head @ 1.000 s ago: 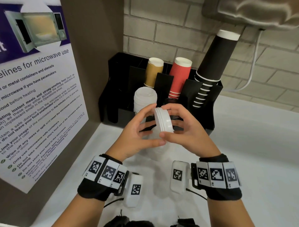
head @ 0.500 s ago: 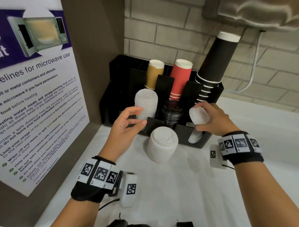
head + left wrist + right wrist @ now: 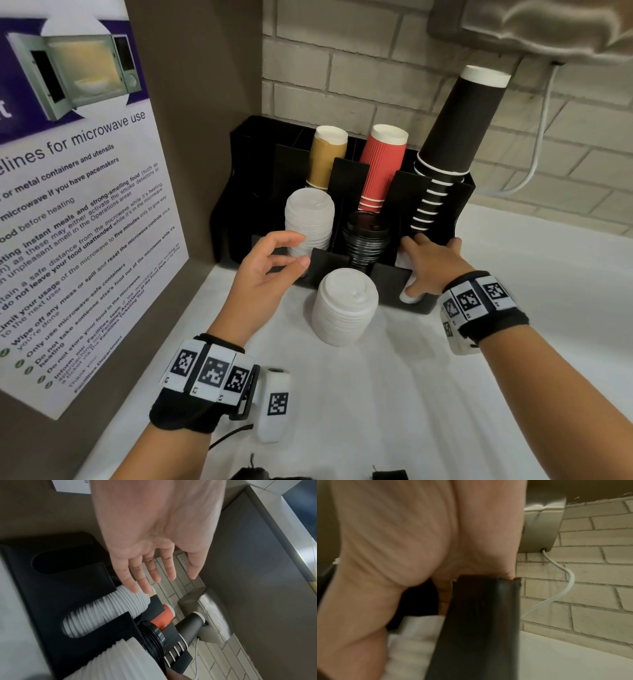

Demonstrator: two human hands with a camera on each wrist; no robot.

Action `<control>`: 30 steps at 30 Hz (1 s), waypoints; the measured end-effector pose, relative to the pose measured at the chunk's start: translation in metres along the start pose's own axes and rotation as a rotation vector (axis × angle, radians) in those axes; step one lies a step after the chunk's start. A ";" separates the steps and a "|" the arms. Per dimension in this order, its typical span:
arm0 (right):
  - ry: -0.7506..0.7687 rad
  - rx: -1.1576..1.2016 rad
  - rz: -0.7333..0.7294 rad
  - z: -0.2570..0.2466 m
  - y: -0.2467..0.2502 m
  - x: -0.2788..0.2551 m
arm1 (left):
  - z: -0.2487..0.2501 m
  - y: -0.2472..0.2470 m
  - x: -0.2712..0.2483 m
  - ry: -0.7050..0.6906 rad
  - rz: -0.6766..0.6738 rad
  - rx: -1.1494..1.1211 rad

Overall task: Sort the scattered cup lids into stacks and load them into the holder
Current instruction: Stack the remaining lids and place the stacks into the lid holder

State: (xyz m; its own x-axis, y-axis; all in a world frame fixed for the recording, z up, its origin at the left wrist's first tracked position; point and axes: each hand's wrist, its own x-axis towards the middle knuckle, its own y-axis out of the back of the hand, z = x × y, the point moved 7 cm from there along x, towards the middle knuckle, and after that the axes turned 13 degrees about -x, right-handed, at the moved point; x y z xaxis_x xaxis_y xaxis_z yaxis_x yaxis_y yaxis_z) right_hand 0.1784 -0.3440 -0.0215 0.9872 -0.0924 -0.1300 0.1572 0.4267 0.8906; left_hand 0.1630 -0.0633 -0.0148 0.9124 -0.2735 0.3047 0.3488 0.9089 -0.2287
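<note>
A black holder (image 3: 390,281) stands on the counter against the wall. Its left front slot holds a tall stack of white lids (image 3: 310,219), and its middle slot holds black lids (image 3: 366,236). A loose stack of white lids (image 3: 344,305) stands on the counter just in front. My left hand (image 3: 301,250) hovers open beside the slotted white stack (image 3: 106,612), holding nothing. My right hand (image 3: 428,263) reaches down into the right front slot, gripping a small stack of white lids (image 3: 407,298) that it mostly hides. In the right wrist view the holder wall (image 3: 479,615) blocks the fingers.
Tan cups (image 3: 327,157), red cups (image 3: 382,168) and a tall leaning stack of black cups (image 3: 455,130) fill the holder's back slots. A poster panel (image 3: 85,205) walls off the left. A white cable (image 3: 537,154) hangs from a dispenser (image 3: 548,27) on the brick wall.
Both hands held the small lid stack together; my right hand then carried it right and lowered it into the holder's right front slot. My left hand let go and stays open.
</note>
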 end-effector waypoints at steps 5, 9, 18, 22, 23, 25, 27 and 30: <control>0.011 -0.102 0.000 -0.004 -0.004 -0.003 | 0.000 0.006 0.000 0.010 0.026 0.011; 0.009 -0.116 0.017 -0.005 -0.004 -0.007 | -0.001 0.005 0.001 0.004 0.024 0.022; 0.117 0.728 0.389 -0.019 0.063 -0.046 | -0.010 0.004 0.002 0.023 0.032 0.027; 0.278 0.828 0.140 -0.079 0.055 -0.056 | -0.008 0.002 0.002 0.028 0.033 0.026; 0.263 0.797 0.110 -0.087 0.049 -0.055 | -0.008 0.002 0.001 0.030 0.035 0.026; 0.199 0.778 0.097 -0.095 0.041 -0.053 | -0.007 0.003 -0.001 0.037 0.040 0.026; 0.144 0.786 0.118 -0.097 0.038 -0.052 | -0.007 0.004 -0.003 0.041 0.048 0.031; 0.108 0.787 0.140 -0.098 0.036 -0.050 | -0.005 0.004 -0.004 0.044 0.054 0.038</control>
State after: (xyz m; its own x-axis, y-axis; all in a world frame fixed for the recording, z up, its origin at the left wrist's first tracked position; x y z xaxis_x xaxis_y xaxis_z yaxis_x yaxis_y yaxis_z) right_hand 0.1372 -0.2356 -0.0256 0.9998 0.0194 0.0002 0.0063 -0.3349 0.9422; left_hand 0.1615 -0.0603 -0.0221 0.9384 -0.2363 0.2520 0.2910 0.9339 -0.2079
